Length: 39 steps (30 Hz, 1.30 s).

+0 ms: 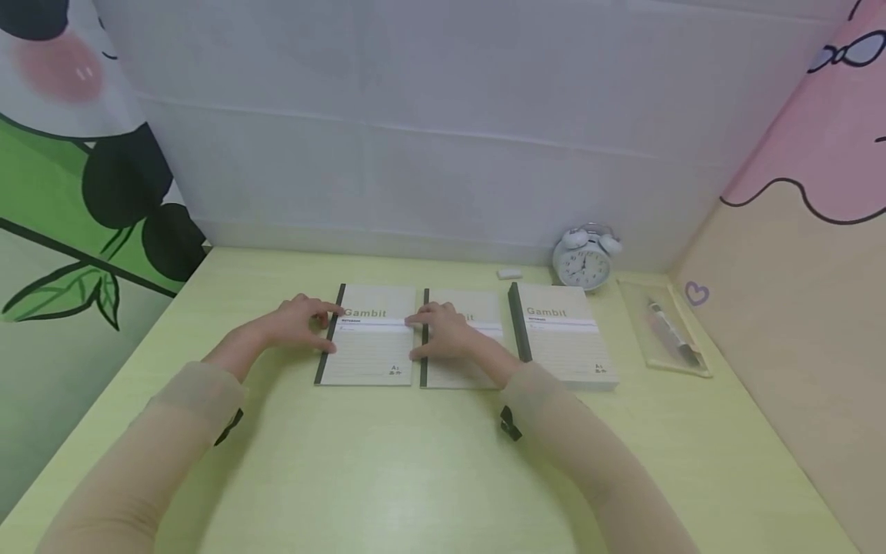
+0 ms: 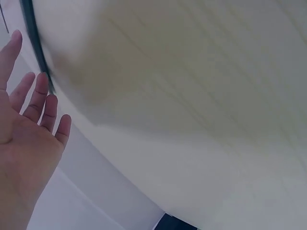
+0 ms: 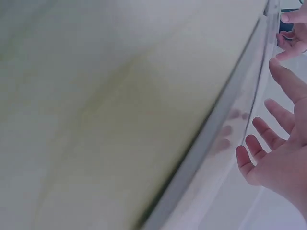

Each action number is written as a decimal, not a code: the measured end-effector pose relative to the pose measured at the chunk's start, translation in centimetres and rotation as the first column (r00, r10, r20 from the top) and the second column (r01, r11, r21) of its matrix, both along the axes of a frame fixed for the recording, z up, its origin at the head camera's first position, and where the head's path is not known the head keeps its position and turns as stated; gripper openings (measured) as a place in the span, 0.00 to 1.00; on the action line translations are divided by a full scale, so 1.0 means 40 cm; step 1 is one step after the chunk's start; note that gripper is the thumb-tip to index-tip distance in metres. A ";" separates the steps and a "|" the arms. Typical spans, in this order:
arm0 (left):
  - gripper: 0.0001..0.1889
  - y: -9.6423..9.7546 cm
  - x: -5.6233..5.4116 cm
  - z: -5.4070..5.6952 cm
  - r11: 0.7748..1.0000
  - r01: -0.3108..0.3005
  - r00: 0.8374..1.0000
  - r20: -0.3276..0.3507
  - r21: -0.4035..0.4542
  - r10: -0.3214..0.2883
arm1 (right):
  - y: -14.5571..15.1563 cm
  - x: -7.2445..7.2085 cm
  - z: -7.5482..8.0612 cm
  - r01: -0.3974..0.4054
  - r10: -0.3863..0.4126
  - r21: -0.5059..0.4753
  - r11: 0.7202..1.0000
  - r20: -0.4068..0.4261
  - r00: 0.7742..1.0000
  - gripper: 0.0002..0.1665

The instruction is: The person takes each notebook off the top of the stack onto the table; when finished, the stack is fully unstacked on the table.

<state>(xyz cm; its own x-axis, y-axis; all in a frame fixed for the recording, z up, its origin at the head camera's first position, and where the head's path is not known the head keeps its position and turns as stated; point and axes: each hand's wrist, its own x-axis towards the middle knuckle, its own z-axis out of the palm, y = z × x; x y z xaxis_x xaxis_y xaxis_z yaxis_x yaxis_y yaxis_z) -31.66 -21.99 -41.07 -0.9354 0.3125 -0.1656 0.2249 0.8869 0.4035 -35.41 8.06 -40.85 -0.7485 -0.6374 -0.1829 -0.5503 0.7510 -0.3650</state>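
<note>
Pale sleeves (image 1: 602,462) lead to a thin notebook (image 1: 374,346) flat on the surface (image 1: 388,462), between left hand (image 1: 294,322) and right hand (image 1: 446,332).
Both have fingers apart, unclamped, at its opposite edges; light, even pressure should keep it straight without bending. It is cream, dark-spined, lettered "Gambit". Under the right hand lies a second notebook (image 1: 450,375); to that hand's right, a thicker pile (image 1: 564,342).

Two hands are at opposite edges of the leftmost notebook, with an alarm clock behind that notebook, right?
Not quite: the head view shows the alarm clock behind the rightmost notebook. The left hand and right hand are as you say.
</note>
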 end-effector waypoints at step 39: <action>0.41 0.362 -0.001 0.151 0.875 0.070 0.983 -0.180 0.479 0.020 | 0.508 -0.006 0.174 0.007 -0.063 -0.441 0.898 -0.113 0.992 0.39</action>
